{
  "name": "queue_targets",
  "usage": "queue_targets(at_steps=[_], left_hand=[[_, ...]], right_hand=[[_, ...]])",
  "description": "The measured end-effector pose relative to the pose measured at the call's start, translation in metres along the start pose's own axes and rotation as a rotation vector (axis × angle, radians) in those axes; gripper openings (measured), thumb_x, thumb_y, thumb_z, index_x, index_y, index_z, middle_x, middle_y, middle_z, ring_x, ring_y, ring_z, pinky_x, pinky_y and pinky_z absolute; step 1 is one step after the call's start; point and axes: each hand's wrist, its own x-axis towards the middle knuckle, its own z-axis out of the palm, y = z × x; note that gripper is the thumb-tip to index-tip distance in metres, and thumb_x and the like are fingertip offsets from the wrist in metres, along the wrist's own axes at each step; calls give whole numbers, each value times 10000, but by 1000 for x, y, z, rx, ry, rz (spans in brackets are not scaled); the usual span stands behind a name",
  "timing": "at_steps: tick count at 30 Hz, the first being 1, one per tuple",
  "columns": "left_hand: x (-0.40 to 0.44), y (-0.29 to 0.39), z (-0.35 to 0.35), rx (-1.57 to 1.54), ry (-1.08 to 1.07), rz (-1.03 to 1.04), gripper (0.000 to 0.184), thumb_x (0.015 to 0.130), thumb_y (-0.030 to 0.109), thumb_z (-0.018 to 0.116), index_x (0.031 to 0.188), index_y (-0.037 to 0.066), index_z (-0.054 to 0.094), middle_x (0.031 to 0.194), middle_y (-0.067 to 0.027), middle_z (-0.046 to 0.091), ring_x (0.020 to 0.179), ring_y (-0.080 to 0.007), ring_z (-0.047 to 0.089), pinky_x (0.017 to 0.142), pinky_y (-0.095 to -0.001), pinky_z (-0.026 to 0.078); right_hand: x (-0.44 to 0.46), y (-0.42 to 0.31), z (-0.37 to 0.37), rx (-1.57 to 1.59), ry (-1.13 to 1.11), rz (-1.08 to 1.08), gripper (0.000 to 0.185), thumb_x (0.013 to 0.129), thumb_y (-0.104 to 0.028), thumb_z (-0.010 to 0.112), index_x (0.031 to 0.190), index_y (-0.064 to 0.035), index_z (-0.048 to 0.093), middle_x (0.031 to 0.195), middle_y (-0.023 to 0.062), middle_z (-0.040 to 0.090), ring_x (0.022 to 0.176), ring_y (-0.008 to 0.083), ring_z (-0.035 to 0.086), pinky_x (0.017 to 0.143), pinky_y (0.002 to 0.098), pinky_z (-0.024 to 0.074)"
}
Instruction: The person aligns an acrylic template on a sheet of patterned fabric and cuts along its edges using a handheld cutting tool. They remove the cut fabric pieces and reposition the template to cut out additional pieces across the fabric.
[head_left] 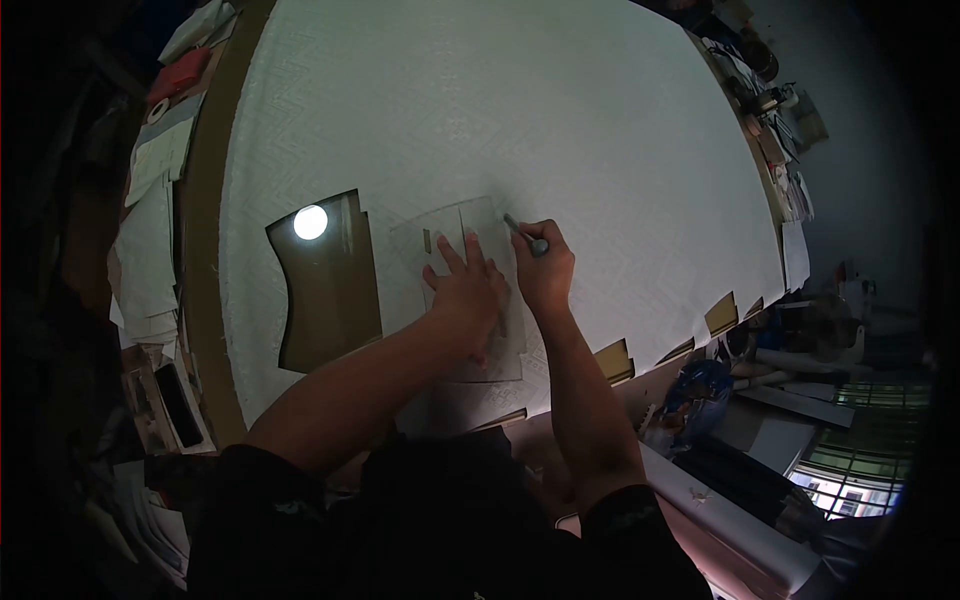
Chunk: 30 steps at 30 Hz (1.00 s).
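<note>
White patterned fabric (620, 140) lies spread over a large table. On it rests a clear, see-through template (510, 340) with a dark line and a small brown strip. My left hand (468, 290) lies on the template with its fingers spread, pressing it flat. In my right hand (546, 268) is a slim pen-like tool (538, 245) with a rounded grey end. Its tip is by the template's upper right edge; whether it is a marker or a blade I cannot tell. Left of the template, a curved-sided opening (330, 290) in the fabric bares the shiny brown tabletop, which reflects a round light.
Smaller gaps (613, 362) run along the fabric's near edge. Papers (150, 240), a roll of tape (157, 111) and a phone (178, 404) lie along the left side. Tools and papers (770, 140) line the far right edge. A large fabric roll (730, 520) stands low at right.
</note>
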Motion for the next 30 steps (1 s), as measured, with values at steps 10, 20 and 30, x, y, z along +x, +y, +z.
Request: queue_targets(at_steps=[10, 20, 30], left_hand=[[0, -2, 6, -24, 36, 0, 1414, 498, 579, 1003, 1607, 20, 326, 1676, -385, 111, 1467, -696, 182, 1033, -736, 460], [3, 4, 5, -67, 55, -48, 1325, 519, 459, 1013, 1578, 14, 353, 1670, -356, 155, 1486, -654, 213, 1044, -724, 468], [5, 7, 2, -6, 5, -61, 1375, 489, 503, 1008, 1571, -3, 329, 1673, -372, 121, 1493, -651, 206, 1093, -662, 472]], right_hand=[[6, 22, -12, 151, -81, -25, 130, 921, -72, 792, 1015, -12, 724, 892, 73, 747, 807, 108, 654, 748, 286, 537], [145, 5, -53, 82, -1032, -224, 107, 869, 43, 759, 958, 4, 715, 855, 59, 735, 839, 120, 675, 784, 286, 540], [140, 38, -50, 249, -1065, -117, 98, 903, -33, 777, 974, -11, 715, 855, 30, 704, 801, 99, 629, 724, 278, 524]])
